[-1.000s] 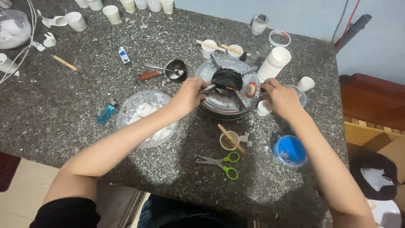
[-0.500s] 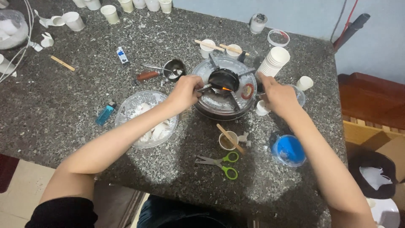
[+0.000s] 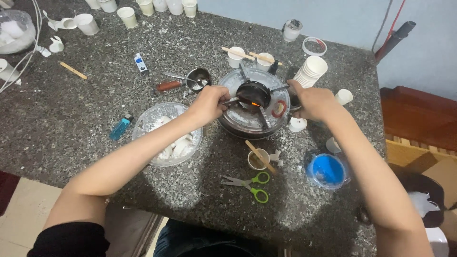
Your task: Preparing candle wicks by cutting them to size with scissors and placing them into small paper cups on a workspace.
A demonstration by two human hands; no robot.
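Nearest the person, one pair of green-handled scissors (image 3: 247,183) lies on the speckled stone table (image 3: 71,123), with one small cup holding a wooden stick (image 3: 258,158) just beyond it and one blue tub (image 3: 327,170) off to the right. To the left sit one clear bowl of white chunks (image 3: 164,135) and one blue lighter (image 3: 120,127).

Further in stands the round stove (image 3: 254,107), with one small black pan (image 3: 253,94) resting on its prongs; a small orange flame shows at the pan's near edge. The left hand (image 3: 209,103) is clenched around the pan's thin handle, gripping it from the left side. The right hand (image 3: 312,101) is curled at the stove's right edge, beside the stack of white cups (image 3: 310,71); whether it grips anything there cannot be told. One loose white cup (image 3: 298,124) lies just beside the stove under that hand.

The risk looks plain enough: both hands are close to an open flame, and a tilt of the pan could spill hot contents over the stove or fingers. The cup stack stands near the heat, and a nudge from the right wrist could topple it.

Beyond, one wood-handled ladle (image 3: 188,81) rests left of the stove, two stick-topped cups (image 3: 235,56) stand behind it, and about five more cups (image 3: 127,16) line the far edge.
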